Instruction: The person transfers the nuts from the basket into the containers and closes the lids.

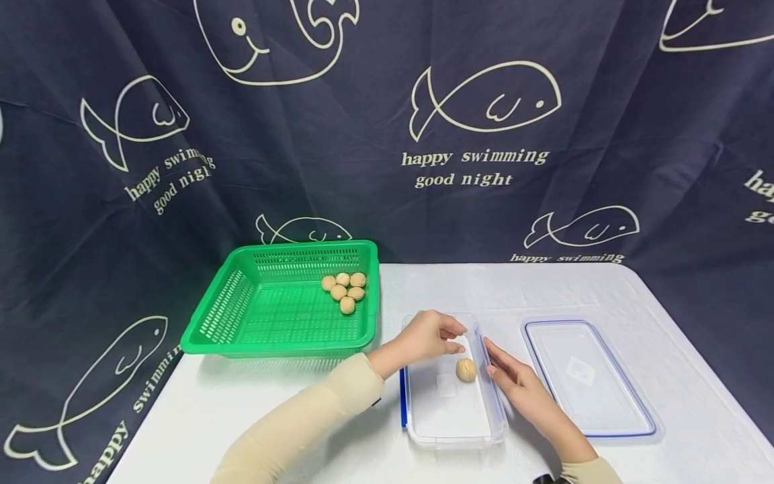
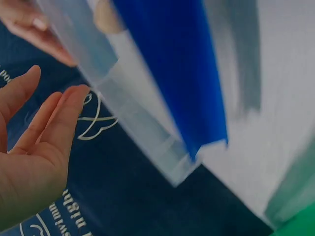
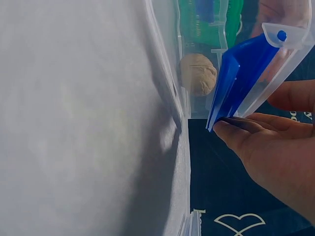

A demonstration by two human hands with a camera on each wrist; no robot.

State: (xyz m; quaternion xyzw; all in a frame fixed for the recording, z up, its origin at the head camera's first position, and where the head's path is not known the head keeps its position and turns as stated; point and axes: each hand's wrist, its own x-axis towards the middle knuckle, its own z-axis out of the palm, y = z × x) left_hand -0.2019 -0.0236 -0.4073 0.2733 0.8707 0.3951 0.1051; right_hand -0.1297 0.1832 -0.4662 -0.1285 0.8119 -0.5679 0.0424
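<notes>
A clear plastic food container [image 1: 447, 417] with blue side latches stands on the table, its top uncovered. Inside it, towards the right wall, lies one walnut [image 1: 466, 370]. My left hand [image 1: 432, 335] hovers over the container just beyond the walnut, with thumb and fingers apart and nothing between them. Against the container's right side rests my right hand [image 1: 520, 383], its fingers extended. In the right wrist view those fingertips touch the lower edge of a hanging blue latch [image 3: 241, 73].
Left of the container stands a green plastic basket [image 1: 208, 346] with several walnuts [image 1: 338, 292] gathered in its right part. A clear lid [image 1: 605, 396] with a blue seal lies to the right. Behind the white table [image 1: 484, 289] hangs a dark fish-print cloth [image 1: 375, 134].
</notes>
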